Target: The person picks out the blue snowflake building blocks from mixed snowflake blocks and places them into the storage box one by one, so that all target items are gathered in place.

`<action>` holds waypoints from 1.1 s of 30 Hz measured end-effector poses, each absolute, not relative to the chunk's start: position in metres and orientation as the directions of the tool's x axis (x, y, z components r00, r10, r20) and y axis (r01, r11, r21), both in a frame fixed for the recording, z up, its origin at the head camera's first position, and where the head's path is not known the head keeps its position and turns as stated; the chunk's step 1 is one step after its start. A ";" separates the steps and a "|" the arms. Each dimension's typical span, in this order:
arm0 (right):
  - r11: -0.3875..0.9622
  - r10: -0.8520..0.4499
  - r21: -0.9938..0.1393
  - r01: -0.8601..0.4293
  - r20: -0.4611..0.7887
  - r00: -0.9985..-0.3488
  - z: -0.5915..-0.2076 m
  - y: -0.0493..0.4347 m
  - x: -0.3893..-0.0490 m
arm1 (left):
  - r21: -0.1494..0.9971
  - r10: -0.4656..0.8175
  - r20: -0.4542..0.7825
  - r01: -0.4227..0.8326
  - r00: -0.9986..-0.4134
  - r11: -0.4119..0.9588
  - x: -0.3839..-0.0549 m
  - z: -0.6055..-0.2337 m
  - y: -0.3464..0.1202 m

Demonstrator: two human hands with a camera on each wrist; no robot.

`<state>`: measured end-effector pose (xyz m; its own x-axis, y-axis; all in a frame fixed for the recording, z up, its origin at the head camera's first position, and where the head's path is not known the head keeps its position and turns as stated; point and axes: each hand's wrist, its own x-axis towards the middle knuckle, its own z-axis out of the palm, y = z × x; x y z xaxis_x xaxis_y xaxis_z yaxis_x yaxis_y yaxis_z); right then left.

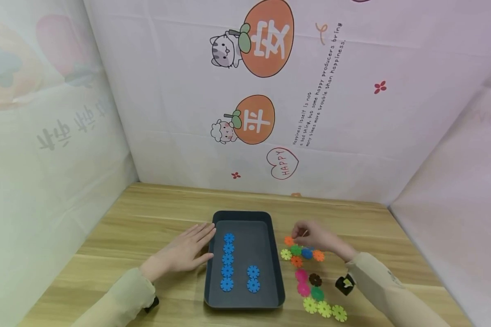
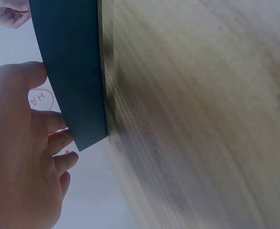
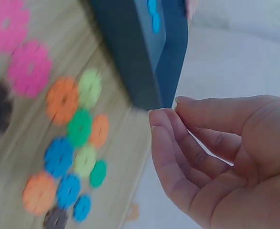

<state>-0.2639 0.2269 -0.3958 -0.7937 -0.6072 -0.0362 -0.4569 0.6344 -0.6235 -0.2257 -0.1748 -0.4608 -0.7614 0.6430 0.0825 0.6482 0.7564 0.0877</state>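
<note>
The left hand [image 1: 188, 250] lies with fingers straight and thumb apart, grasping nothing, its fingertips against the left edge of one dark tray [image 1: 240, 254] on the bench [image 1: 167, 204]. Inside, five blue discs [image 1: 227, 259] line the left side and two more blue discs [image 1: 253, 272] stand toward the near right corner. Beside the tray's right edge is a mixed cluster [image 3: 79, 128]: three orange, three blue, two yellow-green, two green and one dark disc. Nearer come two pink discs [image 1: 303, 289], one brown disc [image 1: 315, 279], one green disc [image 1: 317, 294] and a row of three yellow-green discs [image 1: 324, 309]. Above the cluster's far part, the right hand [image 1: 317, 237] has its fingers curled toward the thumb, tips close together, nothing visible between them.
</note>
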 end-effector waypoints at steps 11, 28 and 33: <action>0.721 -0.427 -0.629 -0.290 -0.073 -0.901 -0.406 0.276 -0.287 | 0.094 0.640 0.074 0.644 -0.765 0.759 -0.226 -0.460 -0.175; 0.857 -0.249 -0.489 -0.161 -0.119 -0.961 -0.441 0.285 -0.312 | 0.098 0.639 0.075 0.643 -0.766 0.760 -0.225 -0.464 -0.175; 0.848 -0.249 -0.504 -0.160 -0.113 -0.962 -0.445 0.283 -0.313 | 0.093 0.637 0.081 0.642 -0.767 0.761 -0.226 -0.464 -0.175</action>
